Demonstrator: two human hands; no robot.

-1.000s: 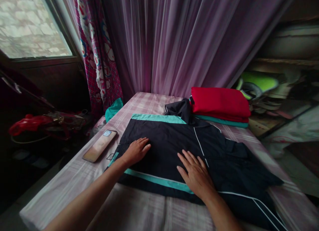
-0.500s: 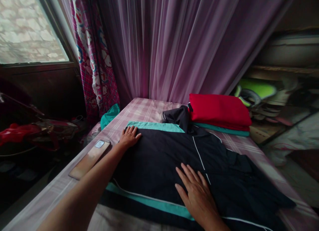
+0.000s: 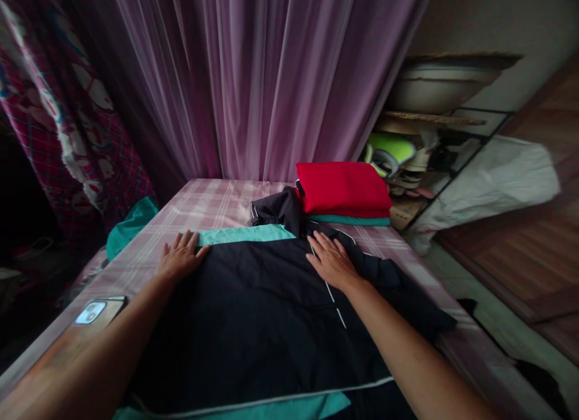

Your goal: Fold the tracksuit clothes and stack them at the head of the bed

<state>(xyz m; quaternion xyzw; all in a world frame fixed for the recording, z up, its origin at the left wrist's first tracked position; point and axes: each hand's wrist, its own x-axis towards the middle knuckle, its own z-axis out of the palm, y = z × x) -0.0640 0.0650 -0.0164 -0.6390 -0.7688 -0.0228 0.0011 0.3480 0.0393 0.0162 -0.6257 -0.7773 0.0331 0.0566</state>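
A dark navy jacket with white piping and teal parts lies spread over the checked cloth of the table or bed. My left hand rests flat with fingers spread at the jacket's far left corner, beside a teal strip. Palm down on the upper right part, near a white piping line, is my right hand, fingers stretched out. Neither hand grips the fabric. A bunched dark sleeve or collar part lies beyond the hands. The jacket's near edge is partly cut off by the frame.
A folded red garment sits on a folded teal one at the back right. A phone lies by my left forearm. Teal cloth hangs at the left edge. Purple curtains close off the back; a shelf stands right.
My right hand has moved from the jacket's near middle up to its far right part. My left hand stays at the far left corner. The view has turned to the right.
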